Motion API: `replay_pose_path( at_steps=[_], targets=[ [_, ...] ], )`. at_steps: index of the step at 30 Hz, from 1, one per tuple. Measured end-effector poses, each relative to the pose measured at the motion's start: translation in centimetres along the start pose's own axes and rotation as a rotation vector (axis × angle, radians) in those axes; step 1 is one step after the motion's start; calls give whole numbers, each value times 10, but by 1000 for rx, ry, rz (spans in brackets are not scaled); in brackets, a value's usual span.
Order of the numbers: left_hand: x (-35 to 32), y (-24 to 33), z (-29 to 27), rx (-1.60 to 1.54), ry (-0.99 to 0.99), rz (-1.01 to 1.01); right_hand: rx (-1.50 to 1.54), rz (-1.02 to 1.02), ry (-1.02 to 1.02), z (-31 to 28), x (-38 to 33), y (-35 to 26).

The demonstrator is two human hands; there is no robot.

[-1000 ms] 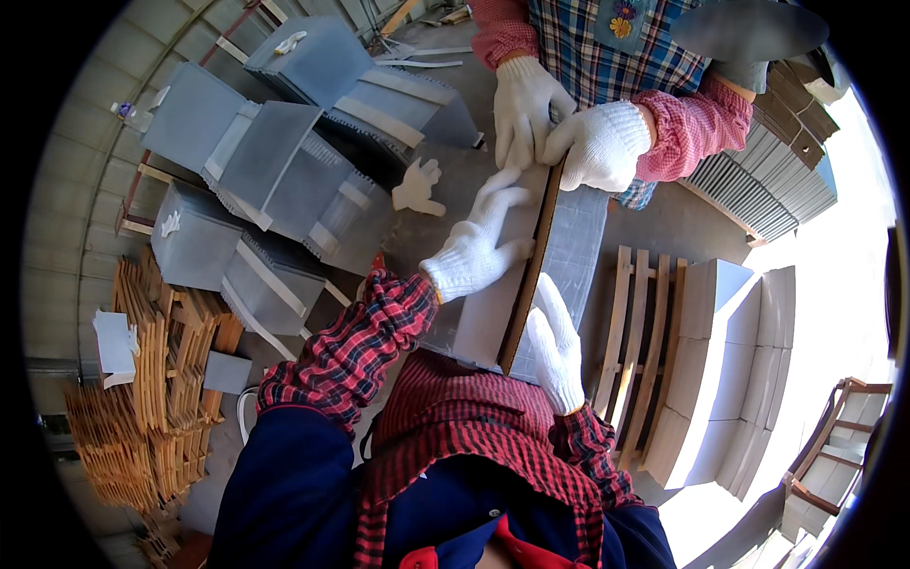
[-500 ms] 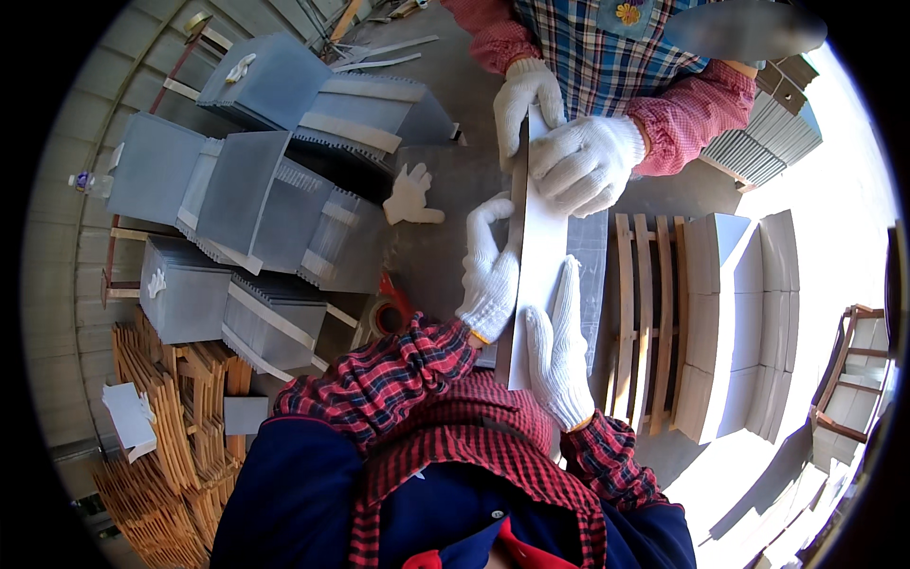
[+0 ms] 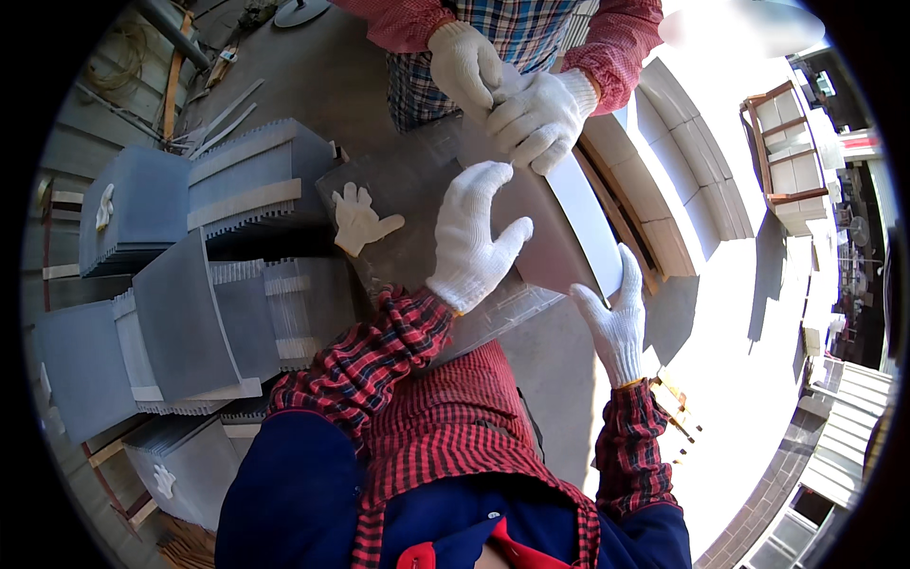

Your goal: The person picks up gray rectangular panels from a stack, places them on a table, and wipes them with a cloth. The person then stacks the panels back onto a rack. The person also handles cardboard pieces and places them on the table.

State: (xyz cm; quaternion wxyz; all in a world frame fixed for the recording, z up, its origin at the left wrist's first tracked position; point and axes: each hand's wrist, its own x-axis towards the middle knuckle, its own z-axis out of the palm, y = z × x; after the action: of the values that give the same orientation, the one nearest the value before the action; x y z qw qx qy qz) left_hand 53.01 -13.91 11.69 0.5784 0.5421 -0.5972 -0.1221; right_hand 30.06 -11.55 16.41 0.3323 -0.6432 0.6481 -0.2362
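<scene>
A long flat panel (image 3: 545, 228), grey with a pinkish sheen and a bright white strip along its right side, slants across the dark work table (image 3: 417, 180). My left hand (image 3: 477, 237), in a white knit glove, hovers left of the panel with thumb and fingers apart and nothing in it. At the panel's near right corner is my gloved right hand (image 3: 614, 327); the corner lies between its straight fingers and spread thumb, and contact is unclear. Across from me, a co-worker's gloved hands (image 3: 540, 119) are together over the panel's far end.
A loose white glove (image 3: 360, 220) lies on the table's left part. Stacks of grey panels (image 3: 180, 322) with pale strips stand further left. To the right are white blocks (image 3: 654, 180) beside wooden slats and a sunlit floor. Clear film (image 3: 512, 308) hangs at the table's near edge.
Both my hands have come off the panel's faces and spread apart. The panel has turned, its near end swinging right. My view has turned too, and the co-worker's hands are closer together.
</scene>
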Motion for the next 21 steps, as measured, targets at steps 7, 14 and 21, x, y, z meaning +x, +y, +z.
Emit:
replay_pose_path(
  at_steps=[7, 14, 21],
  targets=[
    [85, 37, 13, 288, -858, 845, 152, -45, 145, 26, -6, 15],
    [109, 28, 73, 152, -1325, 739, 558, -68, 219, 31, 2, 35],
    [115, 33, 66, 140, -1330, 646, 951, 29, 251, 30, -5, 23]
  ],
)
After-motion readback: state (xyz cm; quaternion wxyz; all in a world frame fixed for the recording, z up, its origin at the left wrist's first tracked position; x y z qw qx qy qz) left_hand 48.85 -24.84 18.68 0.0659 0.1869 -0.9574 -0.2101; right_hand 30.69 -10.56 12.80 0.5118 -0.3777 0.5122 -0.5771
